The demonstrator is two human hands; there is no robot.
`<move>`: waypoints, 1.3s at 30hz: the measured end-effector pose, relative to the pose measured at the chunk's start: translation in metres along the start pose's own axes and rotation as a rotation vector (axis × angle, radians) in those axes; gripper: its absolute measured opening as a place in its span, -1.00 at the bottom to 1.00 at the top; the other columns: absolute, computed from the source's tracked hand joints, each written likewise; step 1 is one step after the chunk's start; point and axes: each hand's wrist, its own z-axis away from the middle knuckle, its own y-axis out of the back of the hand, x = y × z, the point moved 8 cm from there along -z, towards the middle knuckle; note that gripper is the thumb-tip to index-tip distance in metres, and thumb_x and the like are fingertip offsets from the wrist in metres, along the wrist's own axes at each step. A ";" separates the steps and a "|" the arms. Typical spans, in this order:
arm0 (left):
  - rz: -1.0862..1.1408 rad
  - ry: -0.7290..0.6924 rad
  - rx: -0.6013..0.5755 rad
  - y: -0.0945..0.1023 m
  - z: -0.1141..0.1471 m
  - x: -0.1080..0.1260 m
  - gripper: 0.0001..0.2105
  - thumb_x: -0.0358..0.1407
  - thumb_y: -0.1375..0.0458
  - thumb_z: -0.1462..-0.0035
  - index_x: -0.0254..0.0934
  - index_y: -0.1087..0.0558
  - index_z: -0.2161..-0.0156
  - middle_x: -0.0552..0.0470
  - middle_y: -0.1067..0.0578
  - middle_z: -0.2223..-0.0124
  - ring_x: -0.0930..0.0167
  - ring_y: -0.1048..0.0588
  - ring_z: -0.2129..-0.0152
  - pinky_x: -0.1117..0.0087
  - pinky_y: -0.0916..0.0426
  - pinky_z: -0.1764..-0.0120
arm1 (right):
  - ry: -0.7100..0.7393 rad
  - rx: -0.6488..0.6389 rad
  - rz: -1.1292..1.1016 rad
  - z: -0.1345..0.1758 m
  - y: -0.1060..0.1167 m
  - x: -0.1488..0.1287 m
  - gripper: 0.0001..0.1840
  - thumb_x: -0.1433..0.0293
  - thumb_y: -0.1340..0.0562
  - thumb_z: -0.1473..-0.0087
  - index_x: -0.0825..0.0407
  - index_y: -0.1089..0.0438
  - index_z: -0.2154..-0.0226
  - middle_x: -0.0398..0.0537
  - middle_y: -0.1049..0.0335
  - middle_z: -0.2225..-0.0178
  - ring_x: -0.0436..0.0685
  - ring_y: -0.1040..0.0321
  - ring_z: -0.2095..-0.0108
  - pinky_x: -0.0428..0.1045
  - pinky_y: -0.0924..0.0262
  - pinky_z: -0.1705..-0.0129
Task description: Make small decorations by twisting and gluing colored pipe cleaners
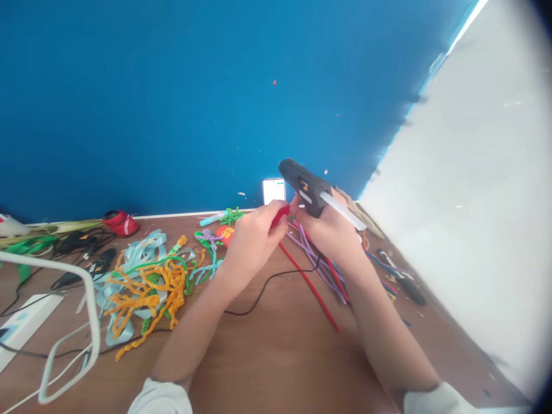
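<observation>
My left hand [255, 233] is closed around a small red piece [280, 216], which looks like fuzzy pipe cleaner; my fingers hide much of it. My right hand [330, 230] grips a black hot glue gun [302, 181], its nozzle up and to the left. A white glue stick [342, 211] sticks out of the gun's back end toward me. The fingers of both hands meet near the red piece. Below them, a long red pipe cleaner [310, 284] lies on the table beside several purple pipe cleaners [321, 264].
Orange pipe cleaners [150, 293] and light-blue ribbon [146, 247] lie tangled on the left. A white power strip [30, 328] and a white curved frame [92, 310] are at far left. A phone [274, 191] leans on the blue wall. A black cable [267, 282] crosses the table.
</observation>
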 end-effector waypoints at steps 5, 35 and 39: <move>-0.108 -0.020 -0.022 -0.002 -0.001 0.000 -0.84 -0.37 -0.05 -0.27 -0.25 -0.48 0.13 -0.03 -0.56 0.32 0.38 -0.48 0.44 0.39 -0.16 0.39 | -0.012 -0.023 0.015 -0.002 -0.004 0.003 -0.92 0.42 -0.17 -0.09 0.00 -0.35 0.30 -0.13 -0.43 0.41 0.07 -0.31 0.41 -0.01 -0.20 0.33; 0.749 0.235 0.156 0.003 -0.012 -0.046 -0.80 -0.17 -0.08 -0.31 -0.26 -0.31 0.08 -0.06 -0.60 0.16 0.46 -0.57 0.37 0.46 -0.42 0.37 | -0.094 -0.190 -0.168 0.005 0.013 -0.003 -0.62 0.11 -0.30 -0.14 0.11 -0.50 0.23 -0.17 -0.30 0.57 -0.04 -0.16 0.58 -0.11 -0.04 0.58; 0.737 0.227 0.167 0.003 -0.011 -0.046 -0.81 -0.19 -0.09 -0.30 -0.24 -0.31 0.09 -0.03 -0.61 0.17 0.46 -0.57 0.39 0.47 -0.42 0.39 | -0.077 -0.188 -0.143 0.004 0.013 -0.007 -0.64 0.15 -0.29 -0.15 0.10 -0.53 0.16 -0.09 -0.43 0.45 0.01 -0.27 0.49 -0.09 -0.14 0.48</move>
